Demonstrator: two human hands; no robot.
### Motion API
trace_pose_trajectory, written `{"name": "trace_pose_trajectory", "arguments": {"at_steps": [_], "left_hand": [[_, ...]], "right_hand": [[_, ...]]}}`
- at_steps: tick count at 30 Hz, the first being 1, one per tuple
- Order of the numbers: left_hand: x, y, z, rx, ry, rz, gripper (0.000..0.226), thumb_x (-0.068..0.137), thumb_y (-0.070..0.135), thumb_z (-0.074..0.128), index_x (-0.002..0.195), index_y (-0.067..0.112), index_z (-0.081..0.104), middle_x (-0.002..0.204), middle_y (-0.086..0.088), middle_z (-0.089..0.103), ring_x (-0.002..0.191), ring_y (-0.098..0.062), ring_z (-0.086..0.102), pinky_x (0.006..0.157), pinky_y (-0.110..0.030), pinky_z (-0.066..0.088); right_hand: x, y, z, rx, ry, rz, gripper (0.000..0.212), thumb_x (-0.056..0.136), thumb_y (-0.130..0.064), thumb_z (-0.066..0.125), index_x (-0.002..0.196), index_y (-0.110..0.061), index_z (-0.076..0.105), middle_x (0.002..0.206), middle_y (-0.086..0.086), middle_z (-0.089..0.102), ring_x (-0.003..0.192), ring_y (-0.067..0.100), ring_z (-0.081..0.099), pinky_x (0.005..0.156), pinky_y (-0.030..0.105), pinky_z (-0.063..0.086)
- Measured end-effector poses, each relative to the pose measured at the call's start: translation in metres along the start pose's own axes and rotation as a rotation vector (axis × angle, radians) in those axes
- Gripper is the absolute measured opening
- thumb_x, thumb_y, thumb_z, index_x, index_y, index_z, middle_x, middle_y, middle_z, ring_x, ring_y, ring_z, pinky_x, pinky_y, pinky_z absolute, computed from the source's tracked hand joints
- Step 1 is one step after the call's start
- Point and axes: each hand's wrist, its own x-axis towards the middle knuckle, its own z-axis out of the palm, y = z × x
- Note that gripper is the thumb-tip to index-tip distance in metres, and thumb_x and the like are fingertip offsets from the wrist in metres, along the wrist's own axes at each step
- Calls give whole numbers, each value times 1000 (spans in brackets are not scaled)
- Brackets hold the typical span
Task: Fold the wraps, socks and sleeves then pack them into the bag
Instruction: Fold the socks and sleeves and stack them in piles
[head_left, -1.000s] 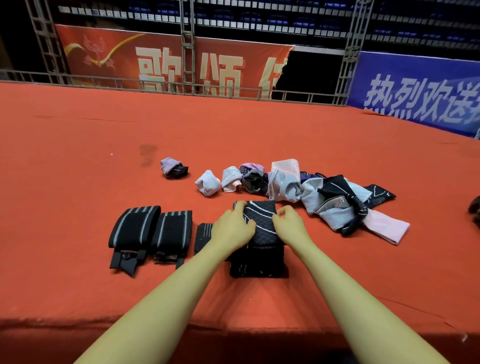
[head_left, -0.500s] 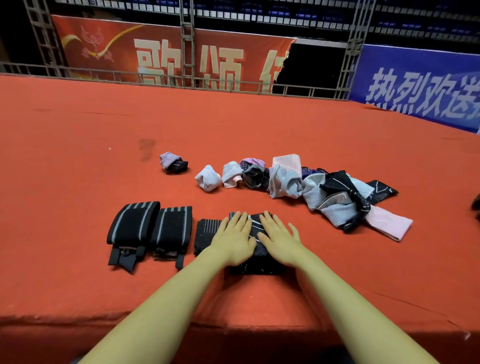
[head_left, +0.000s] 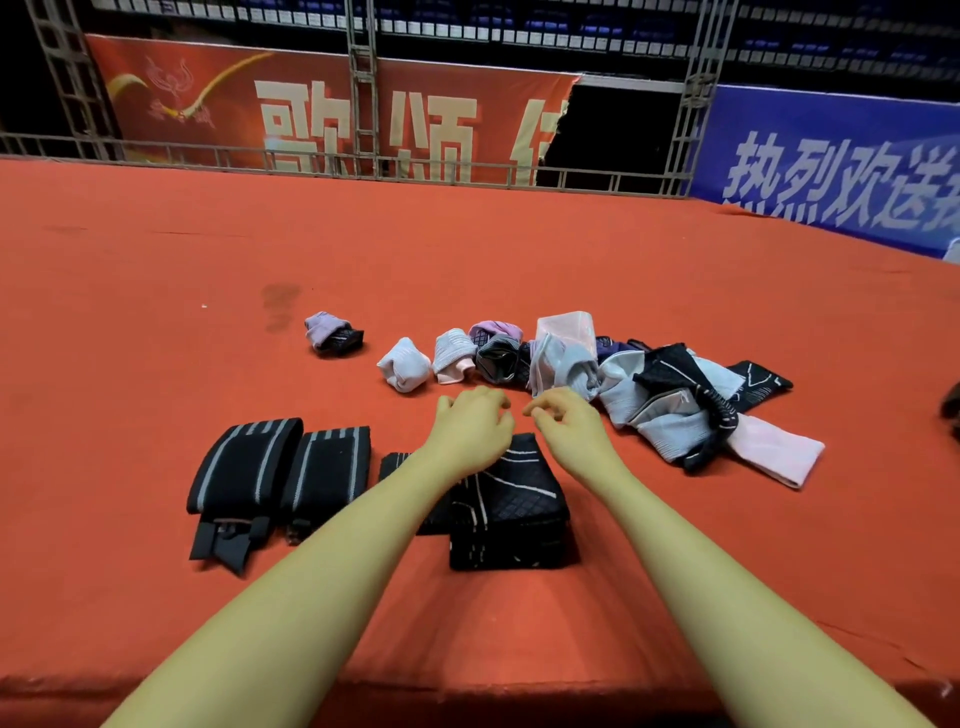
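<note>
On the far left of the red carpet (head_left: 156, 322) lie two folded black wraps w/ grey stripes, the first wrap (head_left: 244, 467) and the second wrap (head_left: 330, 470), side by side and touching, straps toward the person. Just beside them on the right is a small dark folded piece (head_left: 397, 462), partly hidden under the left forearm.

Next comes the left hand (head_left: 470, 431): it is above the far edge of the folded black sleeve (head_left: 506, 512), fingers loosely curled, holding nothing. The sleeve lies flat in a neat square in front of the person, apart from both hands as far as it can be seen. The right hand (head_left: 569, 426) is just beside the left one, fingers also loosely bent, empty.

Behind the hands is a row of rolled socks: one purple-black sock (head_left: 332, 335) alone at the left, then white and pink ones. To the right is the unfolded pile (head_left: 685, 400) of grey, black and pink sleeves, approx. a tangle.

Judgement: folding of this sleeve looks finished, and the hands seem to go toward the pile. Next move prob. asks to pick one piece out of the tangle w/o dragging the others. No bag is visible, so packing is not yet begun.
</note>
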Motion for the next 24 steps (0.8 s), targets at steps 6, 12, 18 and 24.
{"name": "trace_pose_trajectory", "arguments": {"at_steps": [6, 12, 18, 24], "left_hand": [[56, 17, -4, -42, 23, -10, 23, 88, 17, 43, 102, 10, 61, 103, -6, 62, 102, -31, 54, 85, -36, 34], [115, 17, 22, -97, -54, 9, 6, 86, 14, 46, 80, 12, 47, 89, -10, 59, 93, -35, 56, 72, -34, 36], [152, 18, 53, -201, -189, -39, 49, 81, 24, 52, 127, 10, 51, 130, -11, 52, 120, -32, 48, 99, -43, 40], [163, 18, 80, 55, -284, 21, 44, 90, 27, 53, 133, 23, 45, 133, -8, 34, 119, -32, 36, 99, -40, 33]], "right_hand": [[53, 17, -21, -104, 32, 100, 24, 85, -2, 48, 87, -10, 71, 97, 4, 67, 92, 20, 59, 78, 28, 42], [104, 55, -29, -351, -16, 88, 35, 89, -5, 44, 120, -9, 58, 129, 11, 56, 117, 31, 52, 94, 40, 41], [140, 87, -34, -657, -222, 38, 57, 87, -21, 58, 139, -14, 38, 145, 8, 36, 119, 35, 42, 97, 44, 39], [137, 108, -28, -859, -217, -30, 54, 87, -14, 53, 138, -18, 37, 131, 7, 40, 115, 32, 39, 91, 37, 36]]}}
